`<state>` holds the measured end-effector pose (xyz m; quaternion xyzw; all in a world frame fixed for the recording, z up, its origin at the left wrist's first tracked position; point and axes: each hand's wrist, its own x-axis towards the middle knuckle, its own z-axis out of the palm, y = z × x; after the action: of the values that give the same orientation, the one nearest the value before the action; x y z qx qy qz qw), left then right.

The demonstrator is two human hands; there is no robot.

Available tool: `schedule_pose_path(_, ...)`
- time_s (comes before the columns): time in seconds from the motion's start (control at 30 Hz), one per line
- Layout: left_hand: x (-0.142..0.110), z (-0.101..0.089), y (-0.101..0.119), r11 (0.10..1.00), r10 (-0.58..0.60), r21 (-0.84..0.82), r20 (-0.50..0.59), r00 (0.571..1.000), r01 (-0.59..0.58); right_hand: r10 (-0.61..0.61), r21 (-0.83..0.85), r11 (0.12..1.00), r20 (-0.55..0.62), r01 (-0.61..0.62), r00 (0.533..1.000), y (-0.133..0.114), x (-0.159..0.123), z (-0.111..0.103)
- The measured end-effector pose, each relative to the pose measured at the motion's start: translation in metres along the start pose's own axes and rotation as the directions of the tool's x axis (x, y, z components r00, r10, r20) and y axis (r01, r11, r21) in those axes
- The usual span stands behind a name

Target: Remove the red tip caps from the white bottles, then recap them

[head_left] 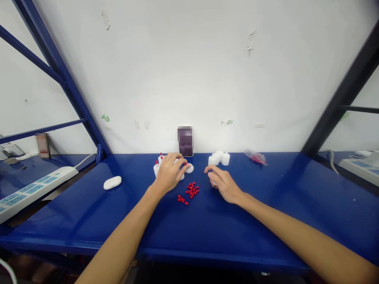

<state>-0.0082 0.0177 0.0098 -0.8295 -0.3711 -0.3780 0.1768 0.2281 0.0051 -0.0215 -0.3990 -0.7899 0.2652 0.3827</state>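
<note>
My left hand point(170, 173) is closed, thumb and fingers pinched at a small white rounded piece point(190, 169) with a bit of red at its top. Beneath and beside this hand stand white pieces with red tips point(156, 169), partly hidden by it. My right hand point(224, 184) is curled to the right, a bit of white showing among its fingers; its shape is mostly hidden. Between the hands, nearer to me, lie several small red caps point(192, 189) in loose clusters. Just beyond my right hand stands a group of plain white cylinders point(219, 157).
A phone point(186, 142) leans upright against the wall. On the blue table point(237, 236) lie a white oval case point(112, 182) at left and a clear bag with red pieces point(257, 158) at right. A power strip point(35, 191) lies beyond the left frame post.
</note>
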Motion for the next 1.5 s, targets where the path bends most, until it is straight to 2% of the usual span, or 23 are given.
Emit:
schedule_pose_path(0.1, -0.002, -0.007, -0.016, 0.981, -0.045, 0.191, 0.056, 0.997, 0.033, 0.005, -0.004, 1.000, 0.008, -0.005, 1.000, 0.002, 0.000, 0.000)
schedule_pose_path(0.23, -0.004, -0.006, -0.018, 0.956, -0.092, 0.286, 0.100, 0.991, 0.060, 0.000, -0.021, 1.000, 0.013, 0.001, 1.000, 0.001, 0.000, 0.000)
schedule_pose_path(0.6, -0.006, -0.001, -0.018, 0.950, -0.124, 0.302, 0.142, 0.982, 0.077, 0.000, -0.076, 0.997, 0.036, 0.002, 0.999, -0.001, -0.001, -0.002)
schedule_pose_path(0.8, -0.006, 0.000, -0.017, 0.938, -0.157, 0.325, 0.085, 0.984, 0.122, 0.009, -0.099, 0.995, 0.052, -0.004, 0.999, -0.003, 0.000, -0.002)
schedule_pose_path(0.9, -0.004, -0.002, -0.013, 0.963, -0.108, 0.254, 0.050, 0.993, 0.092, -0.002, -0.051, 0.999, 0.054, 0.004, 0.999, -0.001, 0.000, -0.002)
schedule_pose_path(1.0, 0.000, -0.004, -0.003, 0.992, 0.041, 0.109, 0.172, 0.984, -0.060, -0.031, -0.006, 1.000, 0.046, 0.031, 0.998, -0.002, 0.000, -0.003)
schedule_pose_path(1.1, 0.001, -0.002, 0.009, 0.983, 0.162, 0.026, 0.351, 0.922, -0.183, -0.043, -0.023, 0.999, 0.032, 0.044, 0.999, -0.005, 0.001, -0.003)
schedule_pose_path(1.2, -0.001, 0.004, 0.016, 0.979, 0.164, 0.039, 0.431, 0.887, -0.200, -0.031, -0.031, 0.999, 0.026, 0.032, 0.999, -0.006, 0.002, -0.003)
schedule_pose_path(1.5, -0.007, 0.016, 0.015, 0.990, 0.093, 0.047, 0.465, 0.881, -0.129, -0.042, -0.082, 0.996, 0.064, 0.047, 0.997, -0.001, 0.003, 0.001)
